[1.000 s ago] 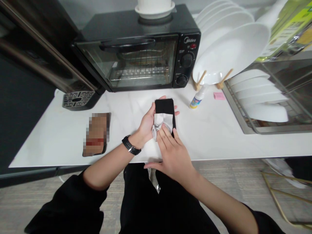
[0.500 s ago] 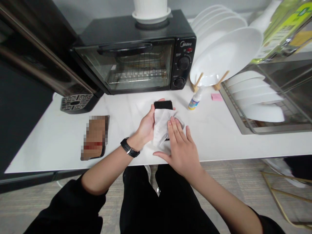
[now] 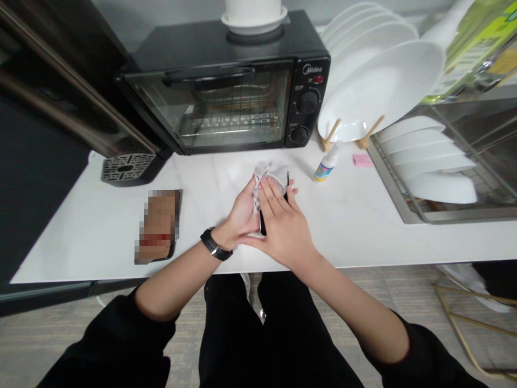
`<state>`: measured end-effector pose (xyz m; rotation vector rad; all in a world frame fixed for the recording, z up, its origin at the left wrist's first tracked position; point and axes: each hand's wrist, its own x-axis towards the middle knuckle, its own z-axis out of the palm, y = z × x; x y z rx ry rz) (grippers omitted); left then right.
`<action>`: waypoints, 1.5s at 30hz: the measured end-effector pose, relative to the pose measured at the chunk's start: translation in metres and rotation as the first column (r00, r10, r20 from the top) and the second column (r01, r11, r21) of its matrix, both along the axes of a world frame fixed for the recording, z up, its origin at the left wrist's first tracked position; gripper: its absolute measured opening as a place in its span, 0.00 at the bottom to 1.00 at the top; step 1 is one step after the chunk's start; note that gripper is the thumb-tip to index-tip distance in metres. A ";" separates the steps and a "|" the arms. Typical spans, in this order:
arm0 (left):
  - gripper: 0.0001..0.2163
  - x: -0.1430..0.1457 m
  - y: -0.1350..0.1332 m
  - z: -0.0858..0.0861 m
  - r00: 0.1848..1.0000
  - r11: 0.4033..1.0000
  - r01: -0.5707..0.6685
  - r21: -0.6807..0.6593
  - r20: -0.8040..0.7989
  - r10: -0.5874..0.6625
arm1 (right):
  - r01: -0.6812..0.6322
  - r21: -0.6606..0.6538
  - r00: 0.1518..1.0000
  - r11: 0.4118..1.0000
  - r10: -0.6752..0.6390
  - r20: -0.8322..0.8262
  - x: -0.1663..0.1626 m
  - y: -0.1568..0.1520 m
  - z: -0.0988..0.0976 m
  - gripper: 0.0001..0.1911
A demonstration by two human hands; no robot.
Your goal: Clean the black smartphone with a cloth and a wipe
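Observation:
My left hand (image 3: 243,209), with a black watch on the wrist, is closed round a black phone (image 3: 263,223) above the counter. Its fingertips show past the phone's right edge. A light grey cloth (image 3: 277,171) lies bunched over the phone's upper part. On top of it presses my right hand (image 3: 285,221), its fingers stretched out flat and its thumb pointing towards my left palm. Most of the phone is hidden under the cloth and right hand. Right of my hands stands a small white bottle (image 3: 323,168) with a blue and yellow label.
A black toaster oven (image 3: 226,108) stands behind, bearing a white pot and saucer (image 3: 254,21). White plates (image 3: 379,91) stand in a rack at right, beside a sink (image 3: 412,213) with bowls. A pink pad (image 3: 362,160) and a pixelated flat object (image 3: 157,226) lie on the counter.
My right hand has slid the cloth up and left across the phone. The cloth is now bunched near the top, and the phone has tilted in my left hand.

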<state>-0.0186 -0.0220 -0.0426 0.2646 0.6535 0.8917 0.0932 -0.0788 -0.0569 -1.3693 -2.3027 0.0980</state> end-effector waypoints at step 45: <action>0.27 0.000 0.002 0.008 0.989 0.983 -0.021 0.181 -0.141 0.047 | -0.012 0.068 0.991 0.998 0.003 0.133 0.022 -0.080 -0.021 0.58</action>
